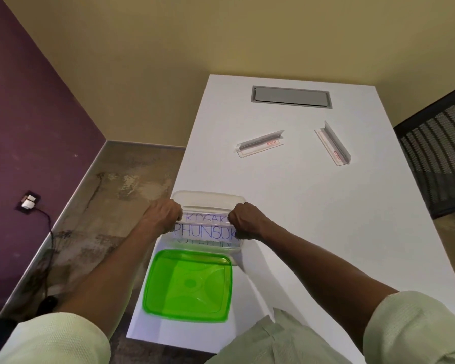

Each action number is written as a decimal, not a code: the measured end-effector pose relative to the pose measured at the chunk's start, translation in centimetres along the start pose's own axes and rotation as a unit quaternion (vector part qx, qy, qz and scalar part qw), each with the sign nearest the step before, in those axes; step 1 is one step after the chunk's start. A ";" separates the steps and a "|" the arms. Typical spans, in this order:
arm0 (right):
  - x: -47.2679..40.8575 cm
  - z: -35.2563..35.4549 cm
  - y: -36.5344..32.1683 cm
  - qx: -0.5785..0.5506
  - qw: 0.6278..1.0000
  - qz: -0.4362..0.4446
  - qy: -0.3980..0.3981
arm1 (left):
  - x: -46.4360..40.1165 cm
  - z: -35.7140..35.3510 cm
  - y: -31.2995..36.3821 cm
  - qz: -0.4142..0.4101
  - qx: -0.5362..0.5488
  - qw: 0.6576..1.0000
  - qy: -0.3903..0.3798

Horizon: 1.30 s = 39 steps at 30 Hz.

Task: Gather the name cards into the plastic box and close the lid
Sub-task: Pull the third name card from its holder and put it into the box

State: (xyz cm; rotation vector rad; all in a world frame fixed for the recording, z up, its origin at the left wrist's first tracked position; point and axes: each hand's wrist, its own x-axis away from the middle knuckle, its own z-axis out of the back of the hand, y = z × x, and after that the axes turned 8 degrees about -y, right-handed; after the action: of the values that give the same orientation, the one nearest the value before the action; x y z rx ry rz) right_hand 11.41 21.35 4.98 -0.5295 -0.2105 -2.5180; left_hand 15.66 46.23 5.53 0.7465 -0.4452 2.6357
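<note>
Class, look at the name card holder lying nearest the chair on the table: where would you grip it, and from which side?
Grip the name card holder across its upright wall, near mid-length, coming from above. It is long and L-shaped, base flat on the table, so the raised wall is the only edge fingers can close around.

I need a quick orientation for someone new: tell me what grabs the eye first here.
The bright green lid lies on the near end of the white table. Just beyond it, the left hand and right hand hold a name card over the clear plastic box. Two more name cards lie farther up the table.
</note>
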 end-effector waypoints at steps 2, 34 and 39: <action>-0.3 -0.3 -0.4 0.016 1.000 0.010 -0.012 | 0.0 -0.2 0.3 -0.007 -0.049 0.999 0.001; -2.1 -2.9 -1.7 0.015 0.999 0.048 0.020 | 0.2 -2.8 1.8 -0.017 -0.134 0.988 0.074; -2.6 -3.1 -1.8 -0.002 0.999 0.035 0.008 | 0.0 -2.9 1.9 -0.005 -0.110 0.993 0.044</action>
State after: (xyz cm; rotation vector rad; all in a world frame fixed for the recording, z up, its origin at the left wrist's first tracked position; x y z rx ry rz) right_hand 11.40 23.34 0.98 -0.5099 -0.1772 -2.4548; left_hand 13.58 45.68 2.80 0.5595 -0.6910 2.5443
